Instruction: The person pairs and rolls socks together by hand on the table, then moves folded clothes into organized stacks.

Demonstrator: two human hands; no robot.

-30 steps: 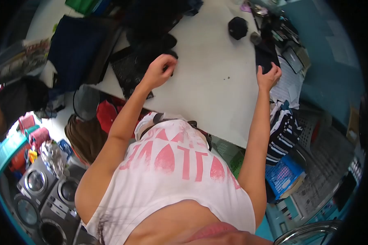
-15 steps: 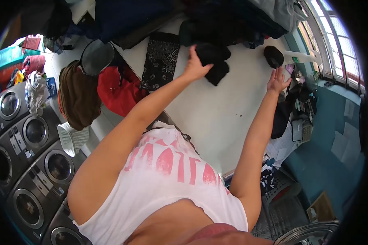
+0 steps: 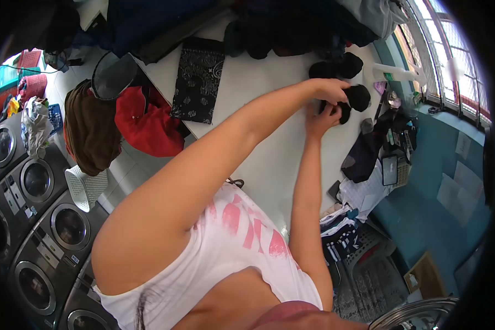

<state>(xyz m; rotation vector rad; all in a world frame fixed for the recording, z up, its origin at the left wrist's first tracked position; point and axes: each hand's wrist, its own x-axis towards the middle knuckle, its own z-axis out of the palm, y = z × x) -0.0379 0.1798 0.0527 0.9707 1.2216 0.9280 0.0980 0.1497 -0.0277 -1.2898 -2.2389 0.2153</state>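
My two hands are close together at the far right of the white table. My left hand (image 3: 331, 91) is closed at the side of a rolled black sock bundle (image 3: 359, 98), its fingertips partly hidden. Just below, my right hand (image 3: 322, 120) curls its fingers round another dark sock bundle (image 3: 344, 113). Two more black rolls (image 3: 323, 70) lie just beyond my hands, touching each other. A black paisley bandana (image 3: 198, 80) lies folded flat to the left, apart from both hands.
Dark folded clothes (image 3: 165, 22) line the table's far side. A red garment (image 3: 148, 121) and a brown one (image 3: 91, 126) hang at the left edge. Washing machines (image 3: 36, 179) stand farther left. A white bottle (image 3: 396, 72), papers (image 3: 363, 190) and a phone (image 3: 389, 170) sit at right.
My left hand has moved right across the table with the black rolls. My right hand has moved left and closed, and the hands now meet at the bundles.
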